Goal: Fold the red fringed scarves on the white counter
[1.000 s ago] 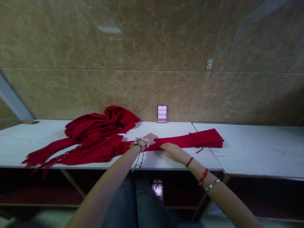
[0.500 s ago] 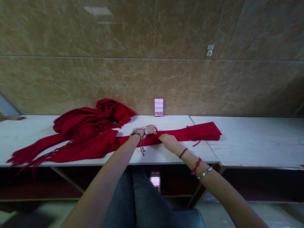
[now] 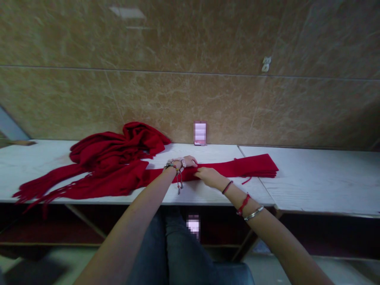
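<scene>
A long red scarf (image 3: 246,167) lies stretched across the white table (image 3: 311,182), its right end folded flat. My left hand (image 3: 186,162) and my right hand (image 3: 208,175) meet at the scarf's narrow middle, both curled and pinching the cloth. To the left, a heap of red scarves (image 3: 118,152) is bunched up, with fringed ends (image 3: 32,194) trailing toward the table's front left edge. Bracelets hang from both wrists.
A small pink-and-white card (image 3: 200,133) leans against the brown marble wall at the back of the table. A seam (image 3: 255,174) splits the table into two boards. Dark shelf space shows under the table, and my jeans-clad legs (image 3: 178,253) are below.
My right hand has slid left along the scarf until it meets my left hand. The view has shifted slightly; the scarves lie as before.
</scene>
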Motion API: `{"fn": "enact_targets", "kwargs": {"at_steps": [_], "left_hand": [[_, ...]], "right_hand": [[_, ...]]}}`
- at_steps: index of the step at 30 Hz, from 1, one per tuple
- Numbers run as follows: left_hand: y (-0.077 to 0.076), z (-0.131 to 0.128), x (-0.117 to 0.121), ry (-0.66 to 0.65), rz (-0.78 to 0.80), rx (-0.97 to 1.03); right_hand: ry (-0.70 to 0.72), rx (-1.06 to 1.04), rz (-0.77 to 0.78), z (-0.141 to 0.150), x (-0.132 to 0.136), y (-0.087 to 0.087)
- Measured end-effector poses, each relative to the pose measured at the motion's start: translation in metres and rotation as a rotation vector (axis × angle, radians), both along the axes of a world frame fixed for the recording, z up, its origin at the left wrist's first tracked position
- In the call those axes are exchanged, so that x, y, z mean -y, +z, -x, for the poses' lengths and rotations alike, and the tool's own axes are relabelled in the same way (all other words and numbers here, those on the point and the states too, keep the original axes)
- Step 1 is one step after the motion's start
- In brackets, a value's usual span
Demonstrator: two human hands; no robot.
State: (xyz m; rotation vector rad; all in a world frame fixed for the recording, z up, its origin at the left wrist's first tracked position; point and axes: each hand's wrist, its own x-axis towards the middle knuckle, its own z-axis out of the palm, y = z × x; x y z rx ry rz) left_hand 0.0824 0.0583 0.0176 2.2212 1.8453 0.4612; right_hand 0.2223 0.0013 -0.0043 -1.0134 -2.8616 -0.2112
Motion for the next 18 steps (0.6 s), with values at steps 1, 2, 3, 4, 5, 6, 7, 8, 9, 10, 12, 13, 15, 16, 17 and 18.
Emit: {"fn": "enact_targets", "kwargs": {"at_steps": [1, 2, 3, 4, 5, 6, 7, 8, 9, 10, 12, 13, 15, 16, 17, 18], "left_hand": [[0.001, 0.002, 0.002, -0.013, 0.009, 0.010], [0.002, 0.005, 0.004, -0.029, 0.019, 0.022], [0.003, 0.008, 0.007, -0.043, 0.028, 0.034], [0.004, 0.011, 0.009, -0.052, 0.034, 0.045], [0.005, 0.015, 0.010, -0.058, 0.038, 0.058], [0.005, 0.018, 0.011, -0.061, 0.041, 0.073], [0.006, 0.021, 0.012, -0.062, 0.043, 0.089], [0.006, 0.023, 0.012, -0.061, 0.043, 0.108], [0.005, 0.025, 0.012, -0.060, 0.044, 0.130], [0.005, 0.027, 0.012, -0.060, 0.045, 0.155], [0.004, 0.029, 0.010, -0.065, 0.051, 0.208], [0.004, 0.029, 0.009, -0.071, 0.057, 0.236], [0.006, 0.029, 0.004, -0.084, 0.074, 0.288], [0.007, 0.029, 0.002, -0.091, 0.086, 0.311], [0.009, 0.029, -0.001, -0.099, 0.101, 0.331], [0.010, 0.028, -0.004, -0.106, 0.117, 0.350]], "right_hand": [[0.002, 0.009, -0.004, 0.001, -0.001, 0.000], [-0.005, 0.012, -0.016, 0.002, -0.003, 0.000], [-0.019, 0.008, -0.034, 0.003, -0.004, -0.002], [-0.036, -0.005, -0.055, 0.004, -0.005, -0.004], [-0.053, -0.023, -0.075, 0.004, -0.006, -0.007], [-0.070, -0.046, -0.093, 0.004, -0.007, -0.010], [-0.082, -0.069, -0.112, 0.004, -0.008, -0.014], [-0.086, -0.088, -0.134, 0.005, -0.009, -0.017], [-0.080, -0.100, -0.162, 0.005, -0.010, -0.019], [-0.064, -0.105, -0.197, 0.005, -0.011, -0.020], [-0.018, -0.105, -0.287, 0.006, -0.011, -0.021], [0.001, -0.104, -0.333, 0.007, -0.011, -0.021], [0.013, -0.105, -0.409, 0.006, -0.011, -0.019], [0.010, -0.104, -0.434, 0.006, -0.011, -0.018], [0.005, -0.099, -0.451, 0.005, -0.011, -0.017], [0.000, -0.090, -0.461, 0.004, -0.011, -0.016]]}}
